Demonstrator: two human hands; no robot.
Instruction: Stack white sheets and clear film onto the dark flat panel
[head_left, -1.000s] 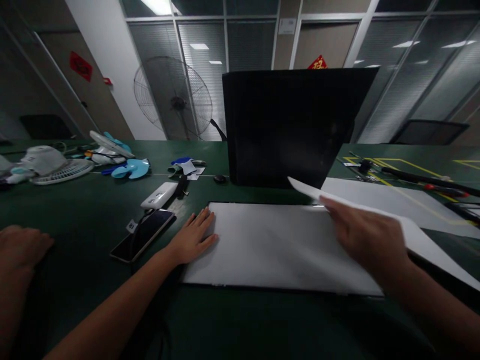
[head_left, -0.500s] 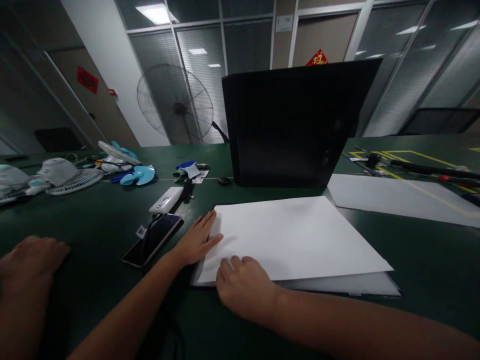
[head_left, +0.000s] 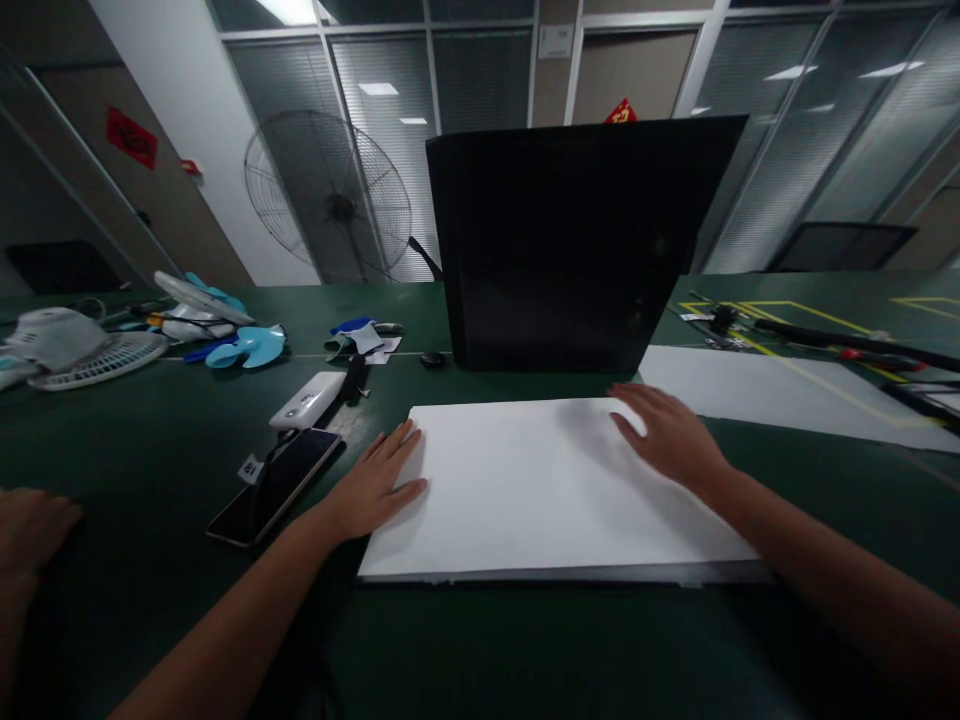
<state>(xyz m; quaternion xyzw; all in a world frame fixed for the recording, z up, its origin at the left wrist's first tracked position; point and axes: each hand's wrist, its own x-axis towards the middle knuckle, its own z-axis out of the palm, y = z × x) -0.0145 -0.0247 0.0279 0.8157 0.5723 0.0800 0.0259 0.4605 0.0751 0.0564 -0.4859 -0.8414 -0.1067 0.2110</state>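
A large white sheet of paper (head_left: 510,490) lies before me on top of a flat, dark-edged folder or board (head_left: 600,577), of which only the front edge shows. At the sheet's left edge my left hand (head_left: 379,480) lies flat with its fingers stretched out. My right hand (head_left: 667,430) is over the far right corner, fingers extended and thumb apart; whether it presses on the paper I cannot tell. Neither hand grips anything.
A phone (head_left: 277,487) and a white power bank (head_left: 307,400) lie left of the paper. Behind it stands a black panel (head_left: 577,250). Fan parts (head_left: 247,347) are at the far left, another white sheet (head_left: 780,390) at the right. Another person's hand (head_left: 34,530) rests at the left edge.
My right hand has moved from the near left edge of the paper to its far right corner and opened out. The sheet now covers more of the folder. My left hand stays at the left edge.
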